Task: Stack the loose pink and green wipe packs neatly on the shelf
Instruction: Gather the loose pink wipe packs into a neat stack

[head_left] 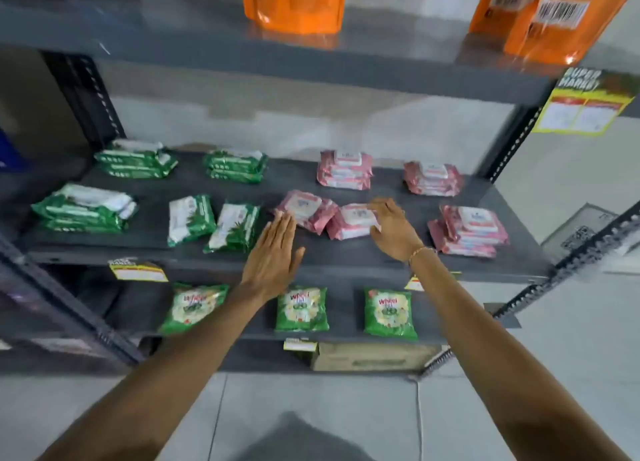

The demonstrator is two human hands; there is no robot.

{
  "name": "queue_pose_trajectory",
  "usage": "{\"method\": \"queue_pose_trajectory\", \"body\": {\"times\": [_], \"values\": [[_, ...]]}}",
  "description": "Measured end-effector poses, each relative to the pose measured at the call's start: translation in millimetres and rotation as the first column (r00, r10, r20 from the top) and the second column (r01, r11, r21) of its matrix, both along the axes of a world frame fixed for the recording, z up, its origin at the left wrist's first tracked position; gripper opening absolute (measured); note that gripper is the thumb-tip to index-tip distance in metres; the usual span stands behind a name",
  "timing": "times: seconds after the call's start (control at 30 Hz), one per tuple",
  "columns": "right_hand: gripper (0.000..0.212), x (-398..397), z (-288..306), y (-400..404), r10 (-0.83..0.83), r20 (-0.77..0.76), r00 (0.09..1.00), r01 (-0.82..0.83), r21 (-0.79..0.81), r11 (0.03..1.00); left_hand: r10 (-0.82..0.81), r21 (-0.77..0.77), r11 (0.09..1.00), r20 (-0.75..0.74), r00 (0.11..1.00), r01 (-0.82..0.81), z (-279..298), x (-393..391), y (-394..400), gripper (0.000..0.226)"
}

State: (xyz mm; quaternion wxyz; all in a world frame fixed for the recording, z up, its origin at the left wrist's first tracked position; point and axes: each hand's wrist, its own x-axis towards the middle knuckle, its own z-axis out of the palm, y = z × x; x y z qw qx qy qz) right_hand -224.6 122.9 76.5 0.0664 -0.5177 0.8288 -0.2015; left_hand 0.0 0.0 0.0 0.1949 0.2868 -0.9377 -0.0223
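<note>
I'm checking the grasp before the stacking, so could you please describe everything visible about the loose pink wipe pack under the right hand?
The loose pink wipe pack is a soft, glossy plastic pouch with a white label flap on top, its print too blurred to read. It lies flat and slightly askew on the dark middle shelf, beside another loose pink pack; whether they touch is unclear. The right hand rests its fingers on its right end, not closed around it.

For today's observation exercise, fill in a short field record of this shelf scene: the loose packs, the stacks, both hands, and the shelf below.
loose pink wipe packs: two, middle shelf, front centre
loose green wipe packs: two, left of the pink ones
pink stacks: three
green stacks: three
left hand: open, flat, fingertips at a loose pink pack
right hand: fingers on the other loose pink pack
lower shelf: three green detergent pouches
</note>
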Motion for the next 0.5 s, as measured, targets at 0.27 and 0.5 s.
{"method": "queue_pose_trajectory", "body": {"times": [0.27,0.5], "values": [[0.096,-50,-18,-46,0.152,0.092,0.984,-0.173,0.3,0.938,0.087,0.067,0.993,0.171,0.981,-0.1,-42,-3,10,0.065],[0.092,-61,-25,-59,0.169,-0.093,0.981,-0.106,0.471,0.876,0.107,0.0,0.994,0.167,0.98,-0.109,-50,6,-3,0.057]]}}
